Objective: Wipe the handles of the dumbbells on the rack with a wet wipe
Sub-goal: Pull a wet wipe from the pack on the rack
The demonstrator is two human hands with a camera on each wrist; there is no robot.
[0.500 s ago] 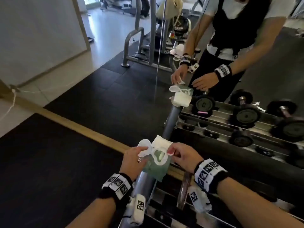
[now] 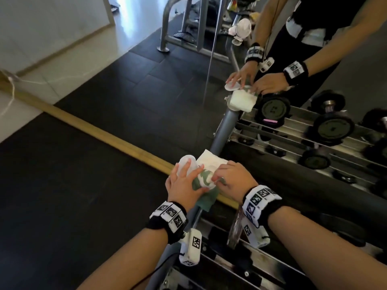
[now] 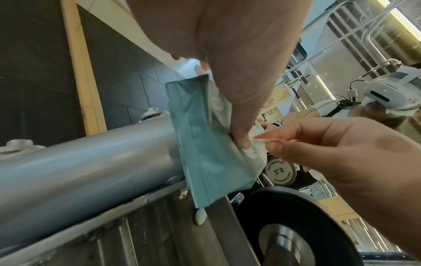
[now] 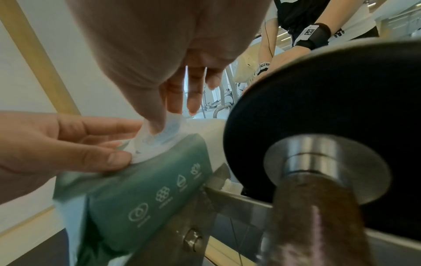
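A green wet wipe pack (image 2: 206, 195) lies on the rack's grey tube (image 2: 226, 126), its white flap (image 2: 186, 162) folded open. My left hand (image 2: 189, 178) holds the pack, fingers over the flap and thumb on the green side (image 3: 205, 144). My right hand (image 2: 217, 176) pinches a white wipe (image 3: 259, 144) at the pack's opening (image 4: 159, 136). Just right of the pack, a dumbbell sits on the rack, with a black plate (image 4: 330, 117) and a metal handle (image 4: 314, 216) under my right wrist.
A mirror (image 2: 146, 80) stands right behind the rack, bordered by a wooden strip (image 2: 94, 126). It reflects my hands, the pack and several dumbbells (image 2: 333, 126). Black rubber flooring (image 2: 62, 206) lies to the left. More rack rails (image 2: 251, 264) run below my wrists.
My hands have closed in on the pack's opening. The left fingers now lie over the flap, and the right fingers have dropped onto the wipe.
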